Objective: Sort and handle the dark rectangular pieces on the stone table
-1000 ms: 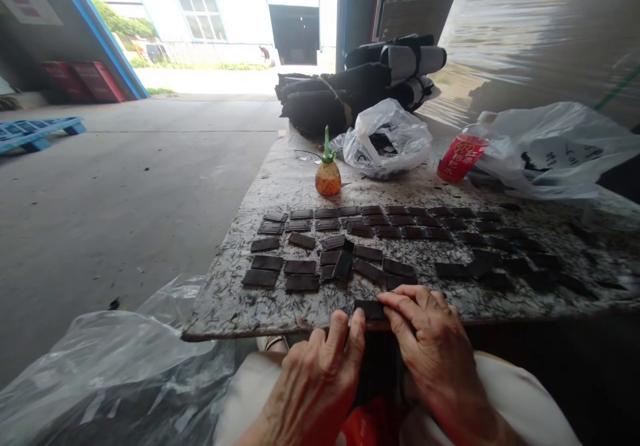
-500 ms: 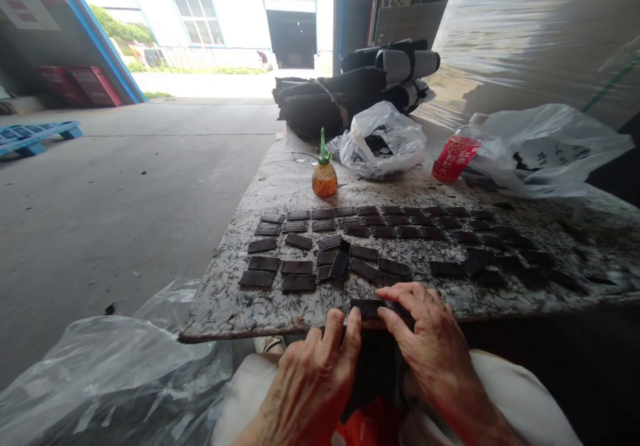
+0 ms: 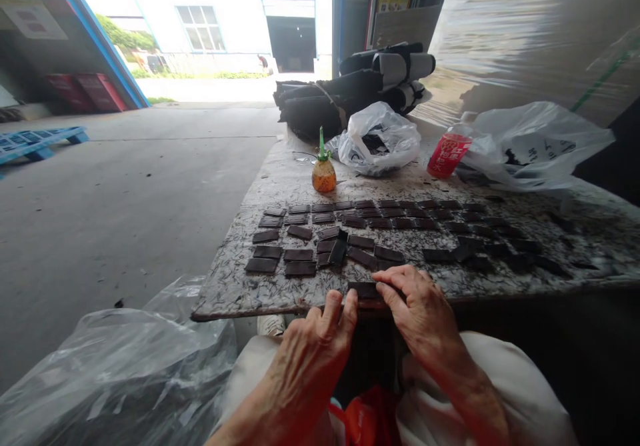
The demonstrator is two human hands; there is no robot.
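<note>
Little had shifted over the past second: both hands remained at the near edge of the counter (image 3: 235,299), which sat slightly higher in view as the head camera tipped. The left hand (image 3: 313,349) rested with its fingers (image 3: 349,303) spread narrowly, their tips touching the counter edge just left of a dark rectangular piece (image 3: 364,290). The right hand (image 3: 425,313) lay over the right end of that same piece, fingers close together and pressing it flat against the speckled surface rather than lifting it. Beyond it, rows of similar dark pieces (image 3: 300,257) were laid out across the counter, some overlapping near the middle. Farther back stood a small orange bottle with a green nozzle (image 3: 324,173), a white plastic bag (image 3: 383,141) just beside it, a red cup (image 3: 447,155) lying tilted, and a second white bag (image 3: 535,143) to the right. Rolls of dark sheet material (image 3: 350,93) were stacked at the far end. A crumpled clear plastic bag (image 3: 115,373) sat on the floor to the person's left.
</note>
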